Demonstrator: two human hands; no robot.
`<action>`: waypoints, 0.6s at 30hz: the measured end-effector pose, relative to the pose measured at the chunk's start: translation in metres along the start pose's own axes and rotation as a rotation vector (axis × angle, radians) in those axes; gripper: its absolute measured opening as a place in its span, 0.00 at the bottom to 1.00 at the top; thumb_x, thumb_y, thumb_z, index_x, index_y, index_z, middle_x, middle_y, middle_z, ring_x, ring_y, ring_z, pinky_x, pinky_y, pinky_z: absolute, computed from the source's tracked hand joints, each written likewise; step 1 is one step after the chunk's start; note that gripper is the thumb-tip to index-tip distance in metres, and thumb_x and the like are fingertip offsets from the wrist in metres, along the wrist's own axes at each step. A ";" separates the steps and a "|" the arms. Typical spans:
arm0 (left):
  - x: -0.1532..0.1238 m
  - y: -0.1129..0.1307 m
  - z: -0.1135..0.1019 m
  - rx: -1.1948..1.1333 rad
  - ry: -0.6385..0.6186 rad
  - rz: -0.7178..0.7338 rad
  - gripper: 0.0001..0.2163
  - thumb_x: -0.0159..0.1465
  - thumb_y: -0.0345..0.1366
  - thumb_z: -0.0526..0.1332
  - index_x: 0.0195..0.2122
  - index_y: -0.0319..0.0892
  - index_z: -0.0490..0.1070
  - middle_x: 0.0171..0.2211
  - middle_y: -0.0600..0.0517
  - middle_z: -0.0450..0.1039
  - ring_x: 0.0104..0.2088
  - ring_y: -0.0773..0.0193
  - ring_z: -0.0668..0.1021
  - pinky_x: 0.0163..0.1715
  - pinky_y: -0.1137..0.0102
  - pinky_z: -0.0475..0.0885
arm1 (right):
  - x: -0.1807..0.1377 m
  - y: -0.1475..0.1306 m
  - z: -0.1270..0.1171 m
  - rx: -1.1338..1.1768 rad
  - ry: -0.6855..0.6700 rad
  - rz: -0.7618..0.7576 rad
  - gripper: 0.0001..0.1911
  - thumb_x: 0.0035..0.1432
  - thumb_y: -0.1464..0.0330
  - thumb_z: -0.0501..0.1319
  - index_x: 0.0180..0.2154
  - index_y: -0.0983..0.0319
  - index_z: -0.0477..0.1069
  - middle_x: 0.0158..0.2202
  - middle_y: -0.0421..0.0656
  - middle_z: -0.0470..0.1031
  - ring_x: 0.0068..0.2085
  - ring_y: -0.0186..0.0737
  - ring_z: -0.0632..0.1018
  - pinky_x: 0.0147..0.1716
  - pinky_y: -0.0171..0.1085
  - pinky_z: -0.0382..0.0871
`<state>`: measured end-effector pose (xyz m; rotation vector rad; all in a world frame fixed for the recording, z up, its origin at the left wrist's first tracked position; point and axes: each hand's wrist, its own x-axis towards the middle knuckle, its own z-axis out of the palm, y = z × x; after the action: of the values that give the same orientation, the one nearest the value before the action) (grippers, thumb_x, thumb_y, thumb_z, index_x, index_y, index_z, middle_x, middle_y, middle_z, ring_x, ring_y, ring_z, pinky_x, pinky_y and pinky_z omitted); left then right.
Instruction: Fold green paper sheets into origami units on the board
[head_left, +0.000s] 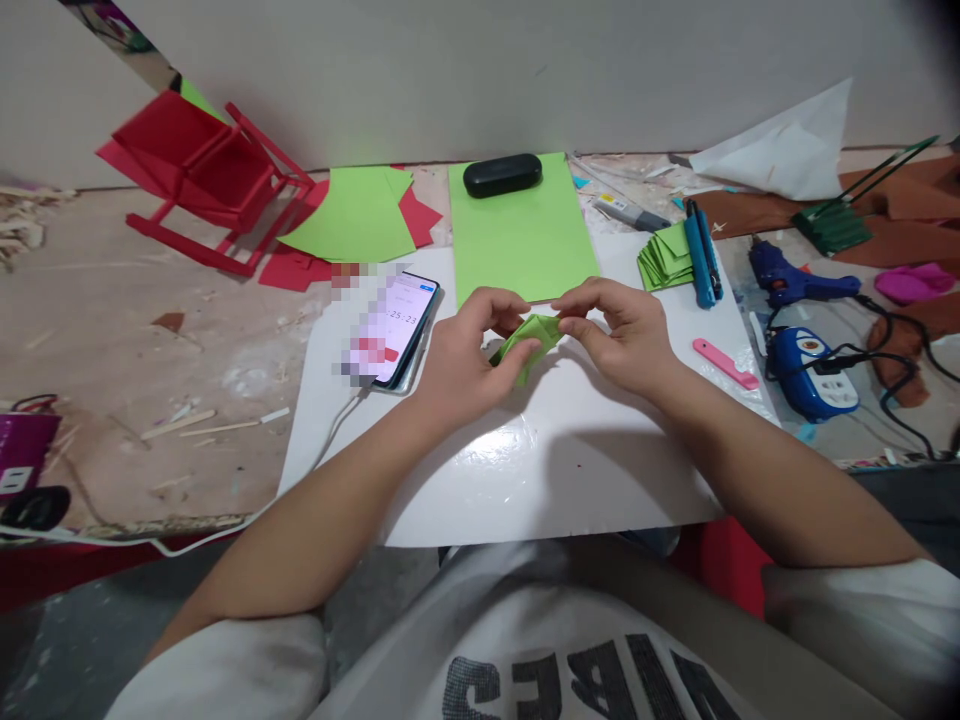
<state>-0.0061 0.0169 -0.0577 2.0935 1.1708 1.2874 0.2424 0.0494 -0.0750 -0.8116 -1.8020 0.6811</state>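
Note:
Both hands meet over a glossy white board (pixel 525 470) in front of me. Between them is a small folded piece of green paper (pixel 534 338). My left hand (pixel 469 355) curls around its left side, fingers closed on it. My right hand (pixel 626 330) pinches its right end between thumb and fingertips. The paper hovers just above the board. A larger green sheet (pixel 517 240) lies flat right behind my hands.
A phone (pixel 394 328) on a cable lies left of my hands. A black case (pixel 502 175), a stack of folded green pieces (pixel 666 258), blue tools (pixel 703 255), a pink cutter (pixel 725 363) and a blue glue gun (pixel 795 280) sit right. A red paper chair (pixel 206 180) stands far left.

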 end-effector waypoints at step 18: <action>0.011 0.010 -0.006 -0.300 0.041 -0.255 0.25 0.68 0.62 0.80 0.32 0.44 0.81 0.26 0.53 0.79 0.27 0.65 0.76 0.29 0.68 0.72 | 0.003 -0.004 0.003 0.185 0.094 0.178 0.21 0.65 0.48 0.84 0.43 0.55 0.83 0.36 0.39 0.82 0.37 0.41 0.83 0.40 0.43 0.82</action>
<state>-0.0048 0.0196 -0.0422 1.6550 1.1387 1.2980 0.2381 0.0491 -0.0707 -0.8708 -1.5694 0.8964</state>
